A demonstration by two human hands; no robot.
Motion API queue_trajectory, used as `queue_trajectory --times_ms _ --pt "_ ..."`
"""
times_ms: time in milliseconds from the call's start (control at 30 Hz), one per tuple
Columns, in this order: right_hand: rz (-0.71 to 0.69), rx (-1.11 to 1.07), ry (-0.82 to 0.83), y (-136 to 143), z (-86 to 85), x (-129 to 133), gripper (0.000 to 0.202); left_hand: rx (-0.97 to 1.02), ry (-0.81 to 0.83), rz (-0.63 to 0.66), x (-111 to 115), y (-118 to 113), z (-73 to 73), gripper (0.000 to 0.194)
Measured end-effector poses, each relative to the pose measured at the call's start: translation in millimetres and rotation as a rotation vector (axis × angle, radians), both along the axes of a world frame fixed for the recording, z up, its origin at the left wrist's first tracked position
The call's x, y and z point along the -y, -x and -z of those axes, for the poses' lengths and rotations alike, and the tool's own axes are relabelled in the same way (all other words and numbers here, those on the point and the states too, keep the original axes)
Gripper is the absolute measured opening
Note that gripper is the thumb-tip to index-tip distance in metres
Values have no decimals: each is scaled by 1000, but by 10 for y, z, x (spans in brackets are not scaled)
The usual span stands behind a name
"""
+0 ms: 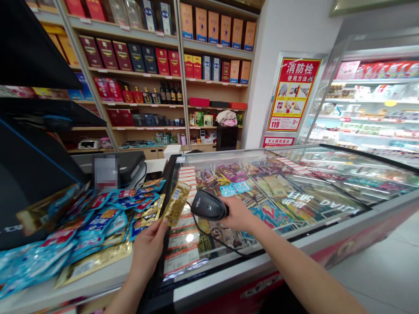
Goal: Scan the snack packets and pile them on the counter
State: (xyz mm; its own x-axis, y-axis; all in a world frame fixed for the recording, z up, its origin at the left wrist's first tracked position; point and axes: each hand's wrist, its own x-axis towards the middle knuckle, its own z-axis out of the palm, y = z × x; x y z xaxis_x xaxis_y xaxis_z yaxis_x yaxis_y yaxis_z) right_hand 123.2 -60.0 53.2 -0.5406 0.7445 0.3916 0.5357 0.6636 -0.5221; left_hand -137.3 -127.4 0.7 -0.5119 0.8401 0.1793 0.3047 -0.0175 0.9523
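Note:
My left hand (152,240) pinches the lower end of a gold packet (177,201) with a barcode label, held over the freezer's left edge. Closed round the handle of a black barcode scanner (207,206) is my right hand (237,213); the scanner's head points left toward the packet. A black cable runs from the scanner over the glass. Many blue packets (94,231) and some gold ones (94,261) lie heaped on the white counter, left of my left hand. One light blue packet (235,188) rests on the freezer glass beyond the scanner.
The glass-topped freezer (294,244) stretches away to the right. A dark monitor (29,174) stands at the left, with a black device (131,165) behind the packets. Shelves of boxes and bottles (137,74) line the back; a lit display fridge (373,100) stands at right.

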Motion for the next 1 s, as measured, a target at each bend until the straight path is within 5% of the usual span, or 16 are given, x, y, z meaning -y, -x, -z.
queue_trajectory --times_ms 300,533,733,867,1000 --pt "16 -42 -39 -109 24 -34 18 13 -4 -19 7 -31 -34 45" --pt "334 -180 -136 -1145 -170 -187 27 96 8 32 -139 -48 -187 56" --pt "676 -298 -131 -2222 -108 -182 32 68 -15 288 -549 -671 -382 44" --pt "883 -388 -65 -2685 53 -179 36 43 34 393 -896 -1185 -296 38" --pt "917 -429 -103 -2933 228 -229 34 -14 93 369 -1142 -1477 -140 35"
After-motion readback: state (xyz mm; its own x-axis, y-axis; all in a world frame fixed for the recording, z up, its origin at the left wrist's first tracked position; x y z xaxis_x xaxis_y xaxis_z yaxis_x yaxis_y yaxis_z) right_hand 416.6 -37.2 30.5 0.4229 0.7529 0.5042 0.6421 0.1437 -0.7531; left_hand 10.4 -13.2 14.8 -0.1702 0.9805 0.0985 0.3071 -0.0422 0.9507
